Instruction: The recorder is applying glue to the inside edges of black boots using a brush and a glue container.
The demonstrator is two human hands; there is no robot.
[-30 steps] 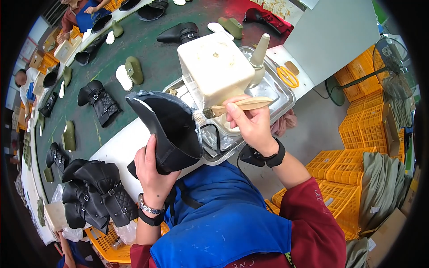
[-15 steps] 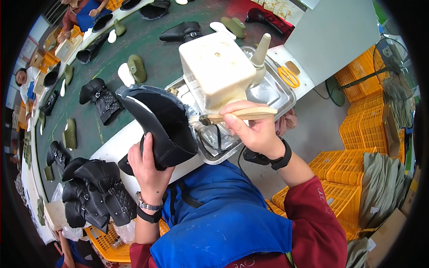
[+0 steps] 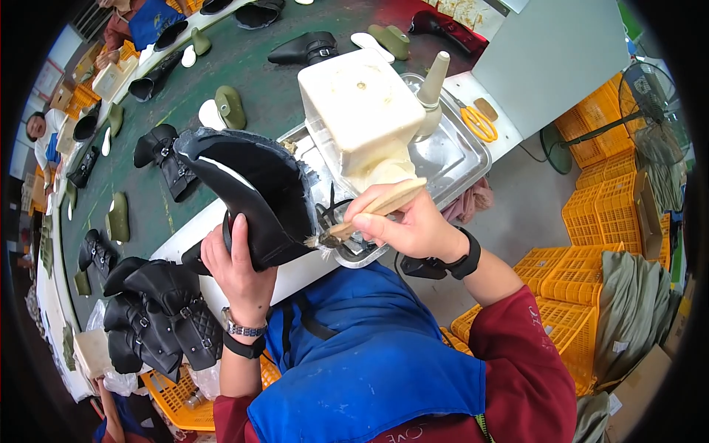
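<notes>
My left hand [image 3: 240,262] is closed around a black boot upper [image 3: 255,184], its thumb lying over the outside. The opening of the upper faces up and its raw edge looks coated greyish. In my right hand [image 3: 402,225] is a brush [image 3: 384,203] with a pale wooden handle, pinched between thumb and fingers. The bristles touch the upper's lower right edge. Behind the brush stands a whitish glue container [image 3: 358,103] in a metal tray [image 3: 454,159]. A cone-topped bottle [image 3: 430,100] shares that tray.
Several black boot uppers [image 3: 173,303] are heaped at the left. Green shoe lasts [image 3: 230,108] and white insoles [image 3: 210,114] lie along the green conveyor [image 3: 281,96]. Orange-handled scissors [image 3: 478,124] lie right of the tray. Yellow crates [image 3: 598,214] and a fan [image 3: 646,111] stand at the right. Other people work at the far left.
The brush has moved down along the upper's right edge toward its lower corner, its handle now tilted more steeply. My left hand and the upper have shifted slightly left.
</notes>
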